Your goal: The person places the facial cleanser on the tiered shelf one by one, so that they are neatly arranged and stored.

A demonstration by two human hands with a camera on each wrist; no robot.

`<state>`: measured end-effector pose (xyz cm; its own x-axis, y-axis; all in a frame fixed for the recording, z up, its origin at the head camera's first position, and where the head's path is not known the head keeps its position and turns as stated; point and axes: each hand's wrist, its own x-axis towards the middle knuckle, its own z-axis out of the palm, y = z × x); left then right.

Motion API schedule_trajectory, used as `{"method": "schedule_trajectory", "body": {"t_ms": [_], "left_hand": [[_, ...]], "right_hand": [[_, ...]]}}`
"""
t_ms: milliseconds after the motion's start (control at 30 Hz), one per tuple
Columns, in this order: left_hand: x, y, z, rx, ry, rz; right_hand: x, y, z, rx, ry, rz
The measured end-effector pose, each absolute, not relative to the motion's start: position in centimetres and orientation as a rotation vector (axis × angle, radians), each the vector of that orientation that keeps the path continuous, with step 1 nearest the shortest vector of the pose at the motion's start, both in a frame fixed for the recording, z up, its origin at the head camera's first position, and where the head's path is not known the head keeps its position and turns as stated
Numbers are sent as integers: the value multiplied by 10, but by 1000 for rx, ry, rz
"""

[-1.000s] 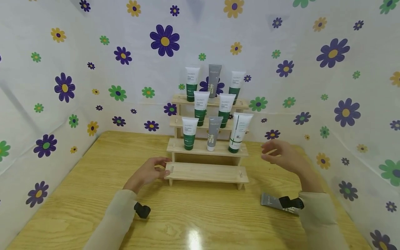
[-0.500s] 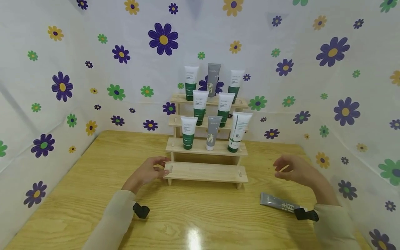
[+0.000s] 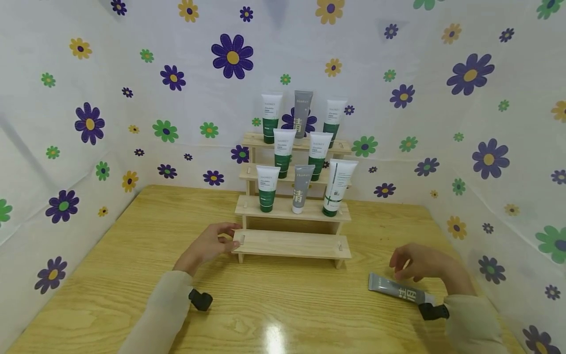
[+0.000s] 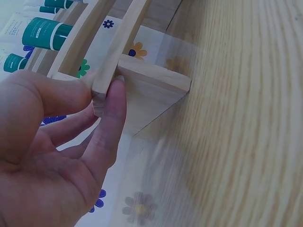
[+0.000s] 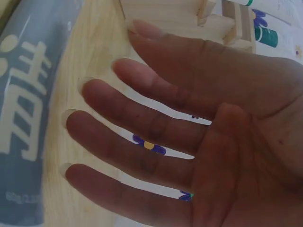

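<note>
My left hand (image 3: 209,247) pinches the left end of the lowest shelf of a wooden tiered stand (image 3: 287,244); in the left wrist view, thumb and fingers (image 4: 115,120) close on the board's edge from both sides. My right hand (image 3: 425,263) hovers just above and behind a grey squeeze tube (image 3: 395,289) lying on the table. Its fingers (image 5: 128,156) are spread, relaxed and hold nothing. The tube's lettered side (image 5: 23,94) fills the left of the right wrist view.
On the stand's upper tiers stand several white-and-green tubes (image 3: 267,189), a grey tube (image 3: 302,188) in the third tier's middle, and another grey tube (image 3: 302,114) on top. A white-and-green larger tube (image 3: 339,187) stands at right. Flower-patterned cloth (image 3: 190,113) walls the wooden table (image 3: 247,305).
My right hand has moved from beside the stand, rightward and down towards the lying grey tube. My left hand keeps its grip on the shelf end.
</note>
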<state>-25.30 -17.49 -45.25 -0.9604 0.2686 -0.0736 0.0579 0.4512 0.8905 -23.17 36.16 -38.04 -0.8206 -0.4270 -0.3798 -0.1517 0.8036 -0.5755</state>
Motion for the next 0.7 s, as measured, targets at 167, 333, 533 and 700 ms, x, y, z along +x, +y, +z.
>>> {"method": "schedule_trajectory", "body": {"t_ms": [167, 333, 533, 700], "left_hand": [[-252, -174, -453, 281, 2526, 1515], [-250, -173, -453, 289, 2527, 1517], [-252, -176, -457, 296, 2510, 1530], [-254, -177, -458, 311, 2516, 1508]], "right_hand": [[-232, 370, -392, -355, 2406, -751], [-231, 375, -402, -277, 2334, -762], [-232, 377, -403, -366, 2337, -725], [-233, 376, -403, -411, 2321, -720]]}}
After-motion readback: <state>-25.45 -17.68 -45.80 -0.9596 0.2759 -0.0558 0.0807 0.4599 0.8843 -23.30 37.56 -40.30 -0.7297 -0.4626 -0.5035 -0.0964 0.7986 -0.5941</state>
